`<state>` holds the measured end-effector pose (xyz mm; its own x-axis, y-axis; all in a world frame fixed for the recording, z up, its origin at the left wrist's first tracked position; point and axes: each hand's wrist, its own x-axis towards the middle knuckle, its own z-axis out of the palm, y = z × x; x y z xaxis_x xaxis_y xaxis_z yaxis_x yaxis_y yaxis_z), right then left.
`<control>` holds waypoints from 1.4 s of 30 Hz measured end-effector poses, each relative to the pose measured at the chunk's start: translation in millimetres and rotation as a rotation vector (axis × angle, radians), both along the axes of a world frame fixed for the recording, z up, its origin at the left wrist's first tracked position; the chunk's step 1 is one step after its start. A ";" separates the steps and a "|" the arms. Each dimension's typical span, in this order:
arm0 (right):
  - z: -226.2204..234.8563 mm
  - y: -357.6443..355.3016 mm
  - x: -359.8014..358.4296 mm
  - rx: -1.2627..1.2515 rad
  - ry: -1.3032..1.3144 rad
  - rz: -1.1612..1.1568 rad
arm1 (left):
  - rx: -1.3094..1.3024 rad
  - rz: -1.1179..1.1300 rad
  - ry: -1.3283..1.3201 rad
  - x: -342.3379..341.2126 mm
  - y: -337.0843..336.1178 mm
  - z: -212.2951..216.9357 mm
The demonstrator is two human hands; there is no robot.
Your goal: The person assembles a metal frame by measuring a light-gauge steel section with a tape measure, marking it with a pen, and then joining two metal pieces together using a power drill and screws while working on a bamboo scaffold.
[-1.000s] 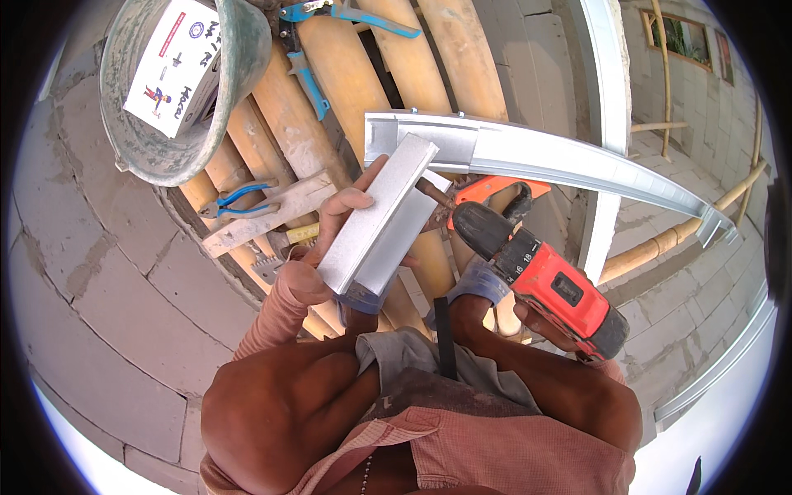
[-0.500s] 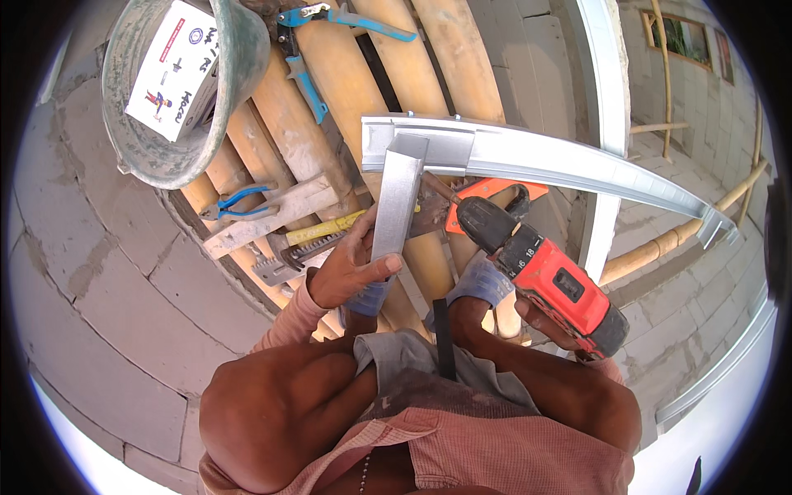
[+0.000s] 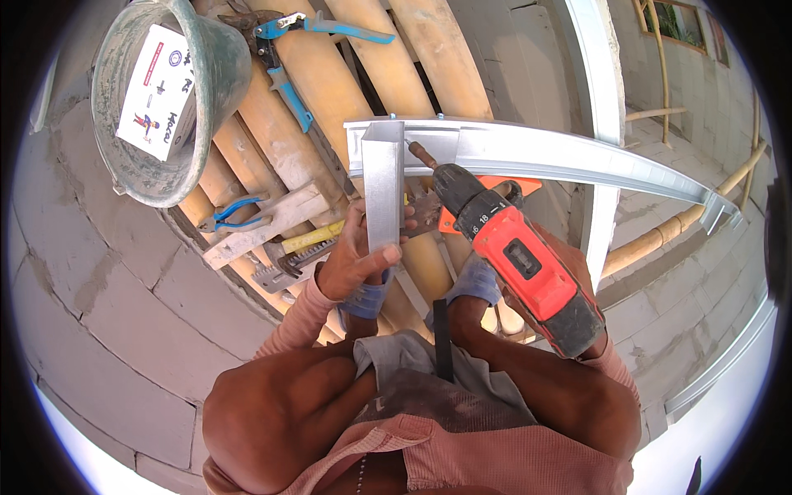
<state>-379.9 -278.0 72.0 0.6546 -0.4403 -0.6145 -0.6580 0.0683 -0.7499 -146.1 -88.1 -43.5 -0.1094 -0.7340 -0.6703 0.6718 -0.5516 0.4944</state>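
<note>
Left hand clamps the short metal stud upright, its top butted under the long metal channel at twelve o'clock. Thin, light, stiff steel with sharp edges, I'd judge; best gripped low on the flanges. Right hand, at three o'clock, grips the red drill, bit at the joint.

Bamboo platform runs through the middle of the view, thick yellow poles side by side with dark gaps between them. Left of it and below, a grey block wall in bright daylight, mortar lines clear. Right of the platform, more block wall with thin bamboo poles slanting across. Far up right of it, a wood-framed window showing green.
</note>
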 end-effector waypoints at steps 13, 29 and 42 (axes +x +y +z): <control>2.5 -13.5 25.8 -0.120 -0.038 0.163 | 0.084 -0.066 -0.051 4.1 -3.5 12.5; 7.2 -19.2 42.1 -0.192 -0.050 0.211 | 0.038 -0.081 0.003 7.0 -0.4 6.2; 13.7 -23.9 55.9 -0.305 -0.067 0.264 | 0.021 -0.088 -0.029 6.1 1.3 3.2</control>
<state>-324.0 -301.9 85.8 0.8037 -0.4067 -0.4343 -0.5723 -0.3286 -0.7514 -140.0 -86.8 -40.2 -0.1529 -0.7082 -0.6893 0.6060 -0.6181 0.5006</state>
